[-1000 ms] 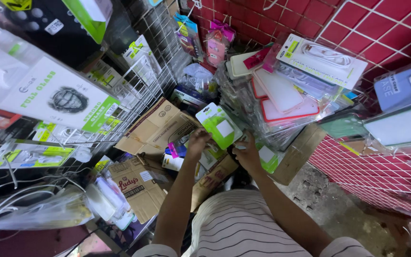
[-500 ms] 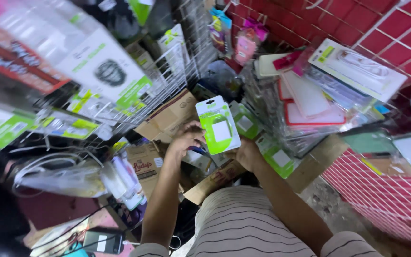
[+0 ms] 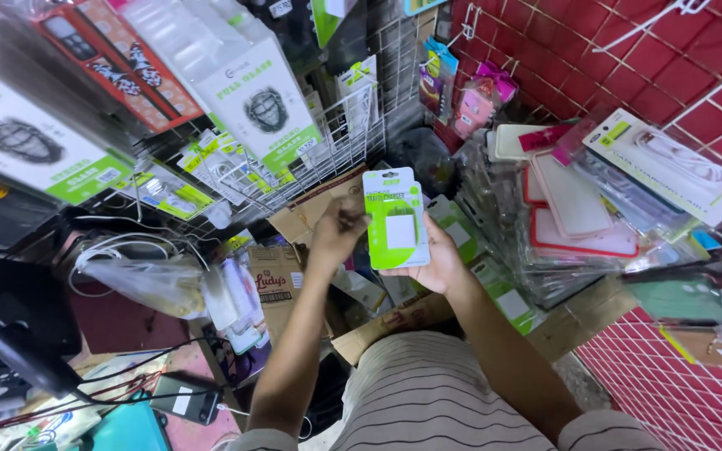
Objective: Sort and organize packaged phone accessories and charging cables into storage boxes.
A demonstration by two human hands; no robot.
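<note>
The charger package (image 3: 394, 219) is glossy green card under a clear, shiny plastic blister; the right hand (image 3: 436, 266) backs it and the left hand (image 3: 334, 235) pinches its edge. Around it, the wire rack (image 3: 340, 138) is thin white-coated metal. The screen protector boxes (image 3: 261, 100) look like smooth printed card with a slight sheen. The cardboard boxes (image 3: 282, 280) are matt brown and rough-edged. The phone cases (image 3: 574, 209) sit in crinkled, glossy clear sleeves. The wall grid (image 3: 670, 67) is red-painted with white metal wire. The striped shirt (image 3: 436, 392) is soft matt cloth.
</note>
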